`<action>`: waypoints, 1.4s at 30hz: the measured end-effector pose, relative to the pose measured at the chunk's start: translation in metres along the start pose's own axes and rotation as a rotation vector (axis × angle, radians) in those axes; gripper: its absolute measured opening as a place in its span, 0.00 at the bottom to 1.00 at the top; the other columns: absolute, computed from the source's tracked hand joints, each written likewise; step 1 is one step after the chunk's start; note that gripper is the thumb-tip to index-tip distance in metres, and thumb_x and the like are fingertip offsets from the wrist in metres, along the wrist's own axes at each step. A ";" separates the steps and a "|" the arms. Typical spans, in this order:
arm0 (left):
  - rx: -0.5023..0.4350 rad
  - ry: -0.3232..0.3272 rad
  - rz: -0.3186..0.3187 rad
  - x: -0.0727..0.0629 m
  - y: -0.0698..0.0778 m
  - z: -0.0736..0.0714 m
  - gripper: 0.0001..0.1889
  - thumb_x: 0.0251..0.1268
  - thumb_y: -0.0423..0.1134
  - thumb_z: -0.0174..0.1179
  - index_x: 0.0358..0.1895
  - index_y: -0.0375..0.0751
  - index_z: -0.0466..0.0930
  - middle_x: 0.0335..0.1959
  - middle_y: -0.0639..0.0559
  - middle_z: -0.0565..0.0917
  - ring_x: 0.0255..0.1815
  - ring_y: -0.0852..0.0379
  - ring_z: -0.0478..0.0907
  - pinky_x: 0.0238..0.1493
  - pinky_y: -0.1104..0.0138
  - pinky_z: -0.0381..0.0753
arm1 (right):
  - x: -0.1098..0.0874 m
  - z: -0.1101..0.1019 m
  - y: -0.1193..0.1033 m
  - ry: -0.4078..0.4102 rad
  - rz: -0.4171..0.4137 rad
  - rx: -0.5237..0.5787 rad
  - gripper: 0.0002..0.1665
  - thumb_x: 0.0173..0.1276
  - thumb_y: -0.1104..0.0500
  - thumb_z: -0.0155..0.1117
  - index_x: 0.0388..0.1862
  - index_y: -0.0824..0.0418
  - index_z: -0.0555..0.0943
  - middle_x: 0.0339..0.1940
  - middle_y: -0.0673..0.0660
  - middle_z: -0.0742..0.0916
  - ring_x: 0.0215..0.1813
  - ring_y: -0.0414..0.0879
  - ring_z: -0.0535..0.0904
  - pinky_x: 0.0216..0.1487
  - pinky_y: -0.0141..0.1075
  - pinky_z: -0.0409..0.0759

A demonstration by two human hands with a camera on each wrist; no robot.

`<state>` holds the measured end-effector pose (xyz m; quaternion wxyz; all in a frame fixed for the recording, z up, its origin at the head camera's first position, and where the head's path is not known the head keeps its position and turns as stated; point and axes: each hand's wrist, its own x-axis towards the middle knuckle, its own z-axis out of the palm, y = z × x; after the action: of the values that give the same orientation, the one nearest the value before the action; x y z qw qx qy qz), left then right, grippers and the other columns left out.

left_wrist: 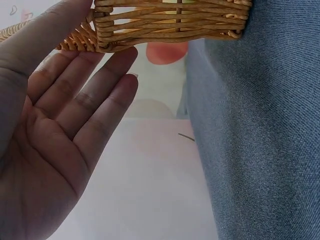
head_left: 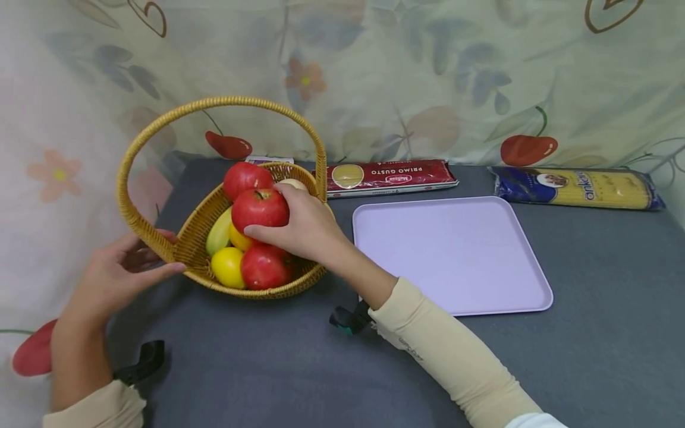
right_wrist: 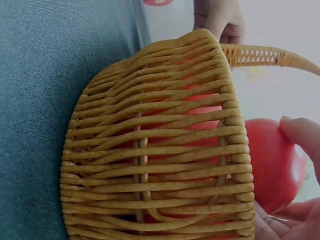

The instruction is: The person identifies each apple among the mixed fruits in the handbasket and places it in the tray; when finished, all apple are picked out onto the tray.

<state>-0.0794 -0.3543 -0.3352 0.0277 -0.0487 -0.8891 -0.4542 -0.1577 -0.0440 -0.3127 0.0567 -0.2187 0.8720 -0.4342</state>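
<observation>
A wicker basket [head_left: 278,291] with a tall arched handle holds fruit. My right hand [head_left: 305,223] grips a red apple [head_left: 259,209] above the other fruit, thumb on its near side; this apple [right_wrist: 275,165] shows past the basket rim in the right wrist view. My left hand [head_left: 115,273] holds the basket's left side at the handle base, thumb in front and fingers behind; in the left wrist view its fingertips [left_wrist: 125,60] meet the wicker edge. Inside lie another red apple [head_left: 264,267], a red fruit [head_left: 246,180], a yellow lemon [head_left: 227,267] and a yellow-green elongated fruit [head_left: 218,233]. A pale round item [head_left: 294,185] is partly hidden.
A lilac tray [head_left: 449,255] lies right of the basket on the dark grey tabletop [head_left: 267,368]. Behind it are a red spaghetti pack [head_left: 396,176] and a yellow-blue pasta pack [head_left: 578,187]. A patterned curtain [head_left: 374,77] stands along the back.
</observation>
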 end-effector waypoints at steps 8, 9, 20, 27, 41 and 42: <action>-0.032 0.004 0.008 0.000 -0.002 0.001 0.27 0.58 0.24 0.70 0.61 0.33 0.75 0.50 0.58 0.83 0.46 0.67 0.84 0.43 0.77 0.82 | -0.010 0.000 0.005 0.036 -0.047 0.089 0.46 0.57 0.41 0.77 0.71 0.52 0.69 0.61 0.48 0.78 0.56 0.42 0.76 0.47 0.36 0.84; -0.031 0.005 0.009 0.000 -0.002 0.001 0.26 0.58 0.24 0.70 0.61 0.33 0.75 0.50 0.58 0.83 0.46 0.67 0.84 0.43 0.77 0.82 | -0.012 0.000 0.006 0.044 -0.055 0.105 0.46 0.56 0.42 0.78 0.70 0.52 0.69 0.61 0.48 0.78 0.56 0.43 0.76 0.47 0.36 0.84; -0.037 0.009 0.009 0.000 -0.001 0.003 0.27 0.58 0.24 0.70 0.62 0.31 0.75 0.50 0.59 0.84 0.45 0.67 0.85 0.43 0.76 0.83 | -0.027 -0.012 0.010 0.071 -0.111 0.224 0.46 0.55 0.48 0.80 0.70 0.49 0.69 0.61 0.47 0.78 0.58 0.42 0.75 0.51 0.40 0.85; -0.022 0.009 -0.004 0.000 -0.002 0.003 0.27 0.59 0.25 0.71 0.62 0.33 0.75 0.49 0.60 0.84 0.45 0.68 0.84 0.42 0.77 0.82 | -0.040 -0.024 0.012 0.067 -0.100 0.301 0.46 0.56 0.50 0.80 0.72 0.49 0.69 0.63 0.47 0.77 0.59 0.42 0.74 0.50 0.39 0.85; -0.032 0.002 -0.008 -0.001 -0.003 0.003 0.26 0.60 0.26 0.70 0.61 0.32 0.75 0.50 0.60 0.83 0.45 0.68 0.84 0.43 0.76 0.83 | -0.063 -0.055 0.024 0.084 -0.021 0.406 0.46 0.57 0.52 0.80 0.72 0.47 0.68 0.64 0.48 0.76 0.48 0.50 0.82 0.46 0.40 0.87; -0.033 0.003 -0.005 0.000 -0.003 0.003 0.26 0.60 0.25 0.70 0.61 0.32 0.75 0.50 0.59 0.83 0.45 0.68 0.84 0.43 0.76 0.83 | -0.064 -0.057 0.026 0.088 -0.021 0.400 0.46 0.57 0.52 0.80 0.73 0.48 0.68 0.64 0.48 0.76 0.48 0.50 0.82 0.46 0.40 0.86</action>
<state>-0.0792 -0.3538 -0.3389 0.0269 -0.0460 -0.8817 -0.4688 -0.1256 0.0392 -0.3036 0.0564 -0.1928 0.7677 -0.6086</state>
